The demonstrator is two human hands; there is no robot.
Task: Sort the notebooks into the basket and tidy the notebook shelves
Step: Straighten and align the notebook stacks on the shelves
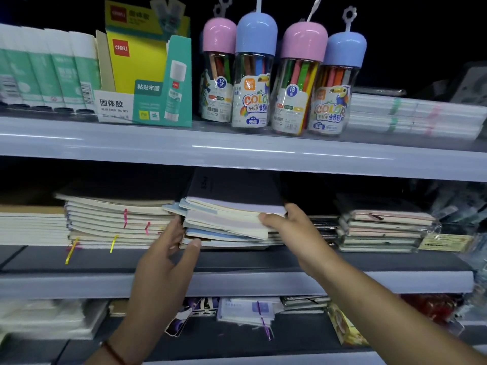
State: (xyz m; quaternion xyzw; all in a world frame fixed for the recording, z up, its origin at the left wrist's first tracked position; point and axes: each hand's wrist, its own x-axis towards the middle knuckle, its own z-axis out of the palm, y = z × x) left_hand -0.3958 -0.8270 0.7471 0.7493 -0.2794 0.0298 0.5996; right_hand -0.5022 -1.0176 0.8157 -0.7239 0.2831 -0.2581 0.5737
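Observation:
On the middle shelf lies an untidy middle stack of notebooks with blue, lilac and cream covers. My right hand grips the stack's right front corner, thumb on the front edges and fingers on top. My left hand touches the stack's left side, its thumb against the lowest books and its fingers between this stack and the stack of notebooks with ribbon markers to the left. A third notebook stack lies to the right. No basket is in view.
The upper shelf carries glue sticks, a glue stick display box, several crayon jars and flat white packs. The bottom shelf holds more notebooks and wrapped packs. The shelf lip juts out above my wrists.

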